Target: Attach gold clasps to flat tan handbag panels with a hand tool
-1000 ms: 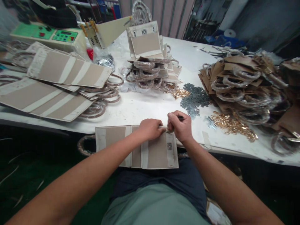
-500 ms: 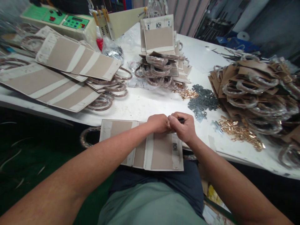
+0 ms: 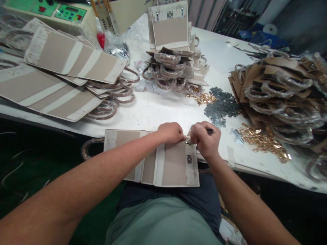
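An unfolded beige handbag panel (image 3: pixel 175 166) with white strips lies across my lap and against the table edge, a wrapped handle (image 3: pixel 88 148) sticking out on its left. My left hand (image 3: pixel 170 132) is closed, its fingertips pinching the panel's upper edge near the right corner. Just to the right, my right hand (image 3: pixel 205 137) is wrapped round a small tool with a dark handle (image 3: pixel 210 131); the fist hides most of it. Below the hands, a square metal plate (image 3: pixel 189 159) sits on the panel's white right strip.
Stacked bag panels (image 3: pixel 68 61) lie at left, more bag pieces (image 3: pixel 170 30) at centre back. Brown pieces with wrapped handles (image 3: pixel 281 85) are heaped at right. Dark metal plates (image 3: pixel 221 103) and gold clips (image 3: pixel 263 143) lie loose on the white table (image 3: pixel 153 109). A control box (image 3: pixel 68 15) stands back left.
My right hand has moved right, away from my left hand, with the dark-handled tool in it. My left hand stays at the panel's upper edge. The view has shifted slightly.
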`<action>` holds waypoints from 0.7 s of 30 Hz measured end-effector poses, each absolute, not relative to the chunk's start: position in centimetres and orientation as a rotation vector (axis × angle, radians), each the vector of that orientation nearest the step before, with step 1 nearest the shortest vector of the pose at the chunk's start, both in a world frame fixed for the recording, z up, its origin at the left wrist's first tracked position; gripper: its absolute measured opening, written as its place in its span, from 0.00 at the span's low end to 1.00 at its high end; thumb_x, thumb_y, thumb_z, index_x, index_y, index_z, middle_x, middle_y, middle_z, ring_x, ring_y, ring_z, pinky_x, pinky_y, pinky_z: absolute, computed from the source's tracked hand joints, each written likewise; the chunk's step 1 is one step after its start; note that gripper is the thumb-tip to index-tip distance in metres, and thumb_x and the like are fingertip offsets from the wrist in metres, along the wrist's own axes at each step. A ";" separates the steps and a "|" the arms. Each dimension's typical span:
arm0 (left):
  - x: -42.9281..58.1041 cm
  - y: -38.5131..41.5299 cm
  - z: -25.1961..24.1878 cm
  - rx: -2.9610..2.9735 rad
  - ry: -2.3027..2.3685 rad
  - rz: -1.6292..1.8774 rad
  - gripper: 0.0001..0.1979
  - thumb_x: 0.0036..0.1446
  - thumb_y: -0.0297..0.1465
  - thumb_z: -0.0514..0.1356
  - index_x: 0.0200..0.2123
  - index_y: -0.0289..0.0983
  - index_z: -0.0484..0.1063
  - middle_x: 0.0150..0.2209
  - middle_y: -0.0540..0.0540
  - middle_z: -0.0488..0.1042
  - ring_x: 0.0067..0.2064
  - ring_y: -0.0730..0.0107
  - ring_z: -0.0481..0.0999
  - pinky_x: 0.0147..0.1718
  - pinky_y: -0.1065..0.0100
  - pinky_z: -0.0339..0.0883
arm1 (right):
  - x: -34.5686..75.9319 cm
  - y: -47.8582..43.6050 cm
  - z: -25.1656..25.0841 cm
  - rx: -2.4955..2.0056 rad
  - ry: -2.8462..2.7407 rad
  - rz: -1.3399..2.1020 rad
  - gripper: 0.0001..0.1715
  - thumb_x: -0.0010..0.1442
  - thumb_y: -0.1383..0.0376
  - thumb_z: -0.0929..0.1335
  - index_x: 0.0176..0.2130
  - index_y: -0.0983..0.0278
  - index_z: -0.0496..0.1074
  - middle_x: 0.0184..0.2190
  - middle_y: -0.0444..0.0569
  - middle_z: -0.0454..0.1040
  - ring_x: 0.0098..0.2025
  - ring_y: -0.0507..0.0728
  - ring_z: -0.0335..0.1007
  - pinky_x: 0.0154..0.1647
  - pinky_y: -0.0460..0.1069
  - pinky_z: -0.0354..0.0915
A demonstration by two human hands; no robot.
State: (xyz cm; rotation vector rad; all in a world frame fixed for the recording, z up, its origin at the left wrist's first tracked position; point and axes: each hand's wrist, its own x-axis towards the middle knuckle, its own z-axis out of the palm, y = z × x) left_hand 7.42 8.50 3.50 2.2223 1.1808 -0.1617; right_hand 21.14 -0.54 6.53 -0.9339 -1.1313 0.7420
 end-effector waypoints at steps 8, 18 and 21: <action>7.5 8.4 3.4 2.214 1.212 -0.129 0.14 0.59 0.48 0.64 0.34 0.46 0.84 0.35 0.48 0.83 0.35 0.64 0.77 0.33 0.65 0.60 | 21.7 -0.5 5.3 -0.839 -1.082 0.778 0.28 0.66 0.56 0.75 0.20 0.58 0.63 0.16 0.39 0.59 0.16 0.52 0.55 0.17 0.48 0.55; 7.5 8.5 3.3 2.214 1.199 -0.135 0.15 0.59 0.48 0.64 0.32 0.45 0.84 0.32 0.49 0.81 0.33 0.65 0.75 0.30 0.65 0.57 | 21.2 -0.2 6.7 -0.887 -1.122 0.704 0.27 0.65 0.54 0.74 0.21 0.58 0.63 0.16 0.40 0.59 0.17 0.52 0.54 0.18 0.49 0.55; 7.5 8.5 3.2 2.210 1.203 -0.145 0.17 0.59 0.49 0.64 0.30 0.44 0.83 0.31 0.48 0.81 0.32 0.66 0.74 0.30 0.66 0.57 | 21.0 0.0 5.8 -1.015 -1.190 0.779 0.28 0.67 0.55 0.73 0.20 0.58 0.63 0.16 0.41 0.61 0.18 0.53 0.55 0.19 0.49 0.55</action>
